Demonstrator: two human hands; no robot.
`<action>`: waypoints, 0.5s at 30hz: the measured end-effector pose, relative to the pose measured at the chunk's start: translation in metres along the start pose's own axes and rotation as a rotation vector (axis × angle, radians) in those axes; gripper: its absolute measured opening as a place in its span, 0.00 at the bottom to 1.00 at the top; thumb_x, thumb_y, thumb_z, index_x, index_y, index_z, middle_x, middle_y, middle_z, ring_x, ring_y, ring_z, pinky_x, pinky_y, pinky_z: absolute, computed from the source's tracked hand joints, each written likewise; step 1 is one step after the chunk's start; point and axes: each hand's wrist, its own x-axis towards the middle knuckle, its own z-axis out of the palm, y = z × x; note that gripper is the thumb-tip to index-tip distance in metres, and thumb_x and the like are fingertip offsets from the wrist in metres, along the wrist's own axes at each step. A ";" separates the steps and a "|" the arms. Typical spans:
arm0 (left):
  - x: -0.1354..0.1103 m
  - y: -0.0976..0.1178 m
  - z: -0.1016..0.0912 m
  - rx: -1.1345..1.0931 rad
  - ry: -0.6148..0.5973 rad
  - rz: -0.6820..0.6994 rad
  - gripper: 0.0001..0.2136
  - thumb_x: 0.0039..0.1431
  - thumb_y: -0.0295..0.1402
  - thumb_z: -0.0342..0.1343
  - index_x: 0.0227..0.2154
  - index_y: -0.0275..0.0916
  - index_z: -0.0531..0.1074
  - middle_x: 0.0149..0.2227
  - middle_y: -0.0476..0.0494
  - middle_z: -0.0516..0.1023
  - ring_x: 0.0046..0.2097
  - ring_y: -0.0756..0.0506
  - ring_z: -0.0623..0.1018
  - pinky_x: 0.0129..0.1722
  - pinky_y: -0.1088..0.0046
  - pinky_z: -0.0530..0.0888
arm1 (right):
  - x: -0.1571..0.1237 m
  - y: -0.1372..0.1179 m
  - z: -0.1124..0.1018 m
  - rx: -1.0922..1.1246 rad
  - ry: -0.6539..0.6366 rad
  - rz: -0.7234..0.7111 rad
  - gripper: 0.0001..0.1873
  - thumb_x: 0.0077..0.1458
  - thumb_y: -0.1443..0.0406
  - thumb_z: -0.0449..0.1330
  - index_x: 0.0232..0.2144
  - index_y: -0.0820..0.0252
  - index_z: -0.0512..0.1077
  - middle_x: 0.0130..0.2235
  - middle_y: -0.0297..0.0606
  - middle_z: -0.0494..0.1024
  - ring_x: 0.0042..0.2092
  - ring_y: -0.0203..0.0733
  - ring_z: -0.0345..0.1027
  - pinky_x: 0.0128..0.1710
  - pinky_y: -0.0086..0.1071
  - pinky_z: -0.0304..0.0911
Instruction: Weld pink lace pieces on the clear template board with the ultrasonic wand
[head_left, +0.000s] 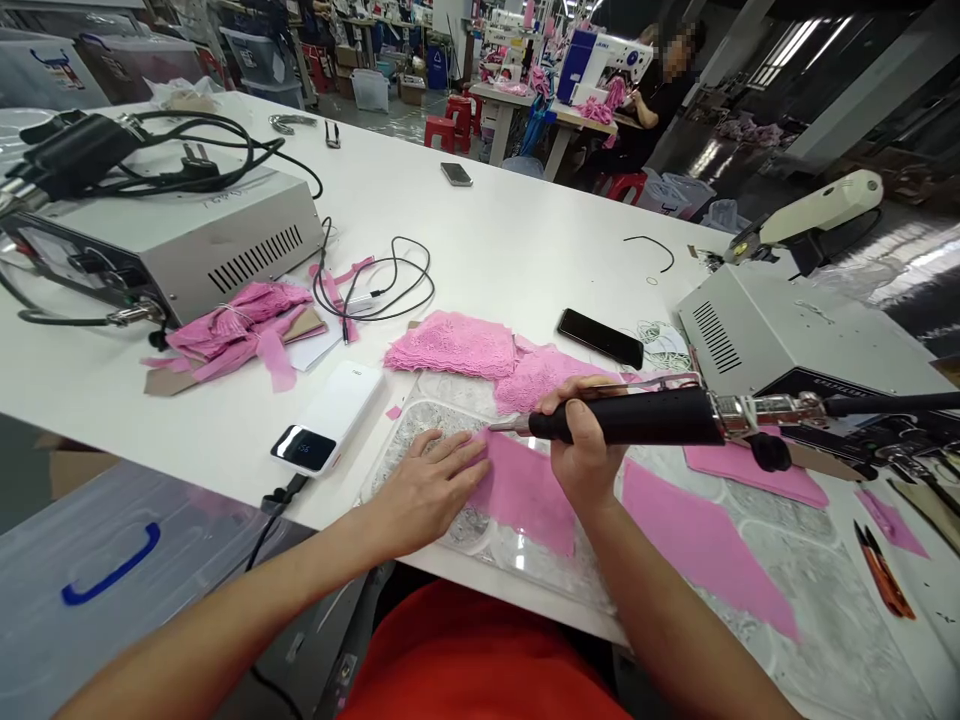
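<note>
My right hand (589,450) is wrapped round a black ultrasonic welding gun (630,416), its cable running off to the right. The gun's narrow metal tip (510,426) touches or hovers just over the upper edge of a pink fabric piece (532,495); which of the two I cannot tell. My left hand (439,490) lies flat, fingers stretched, with the fingertips on that fabric's left side, close to the tip. Under the fabric is a clear, patterned plastic mat (517,570). Beyond it lie stacked pink lace pieces (450,345). Another pink fabric piece (705,545) lies right of my right forearm.
Two grey machine boxes stand on the table, one left (225,240), one right (810,320). A white power bank (341,410), a black phone (600,338) and a looped cable (394,290) lie around. Orange-handled snips (885,575) are at right. A co-worker (660,100) sits at a sewing machine.
</note>
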 end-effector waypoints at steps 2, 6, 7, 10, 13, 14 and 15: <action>0.000 0.000 0.000 -0.008 0.001 -0.003 0.13 0.68 0.28 0.45 0.50 0.36 0.71 0.57 0.38 0.72 0.58 0.38 0.70 0.53 0.58 0.62 | 0.000 0.000 0.000 -0.004 0.004 0.006 0.10 0.47 0.64 0.62 0.32 0.54 0.65 0.31 0.27 0.68 0.27 0.31 0.65 0.31 0.34 0.67; 0.000 0.001 0.000 -0.018 -0.008 -0.013 0.13 0.68 0.28 0.45 0.50 0.36 0.71 0.56 0.38 0.72 0.58 0.38 0.70 0.54 0.57 0.62 | 0.000 0.000 -0.002 0.008 0.003 -0.002 0.10 0.48 0.64 0.62 0.33 0.54 0.65 0.31 0.27 0.68 0.28 0.31 0.66 0.32 0.33 0.66; 0.000 0.001 -0.001 -0.020 -0.009 -0.016 0.13 0.68 0.28 0.45 0.50 0.36 0.71 0.57 0.38 0.72 0.58 0.38 0.70 0.54 0.57 0.62 | 0.000 0.000 -0.002 0.009 0.001 -0.006 0.10 0.48 0.64 0.62 0.33 0.54 0.65 0.31 0.27 0.68 0.28 0.31 0.66 0.31 0.33 0.66; 0.000 0.001 -0.001 -0.023 -0.011 -0.020 0.13 0.68 0.29 0.44 0.50 0.37 0.71 0.56 0.37 0.72 0.58 0.39 0.69 0.54 0.57 0.62 | -0.001 0.002 -0.001 0.001 -0.009 -0.014 0.10 0.48 0.64 0.62 0.33 0.54 0.65 0.31 0.27 0.67 0.27 0.31 0.65 0.31 0.33 0.66; -0.001 0.001 0.000 -0.031 -0.012 -0.017 0.14 0.68 0.29 0.44 0.49 0.36 0.72 0.56 0.36 0.72 0.58 0.39 0.70 0.54 0.56 0.63 | 0.000 0.003 0.000 -0.008 -0.017 -0.013 0.10 0.48 0.64 0.62 0.32 0.54 0.64 0.31 0.27 0.67 0.27 0.31 0.65 0.32 0.33 0.67; -0.001 0.000 0.000 -0.033 -0.009 -0.015 0.14 0.68 0.29 0.44 0.49 0.36 0.72 0.56 0.36 0.72 0.57 0.39 0.70 0.54 0.56 0.63 | 0.000 0.003 0.000 -0.009 -0.018 -0.012 0.10 0.48 0.64 0.62 0.32 0.54 0.64 0.31 0.27 0.67 0.27 0.30 0.65 0.32 0.33 0.67; -0.001 0.000 0.000 -0.035 -0.007 -0.014 0.14 0.68 0.29 0.44 0.49 0.36 0.72 0.56 0.36 0.72 0.57 0.39 0.70 0.55 0.56 0.62 | 0.000 0.003 0.000 -0.011 -0.019 -0.011 0.10 0.48 0.64 0.62 0.32 0.54 0.64 0.31 0.27 0.67 0.27 0.31 0.65 0.32 0.34 0.67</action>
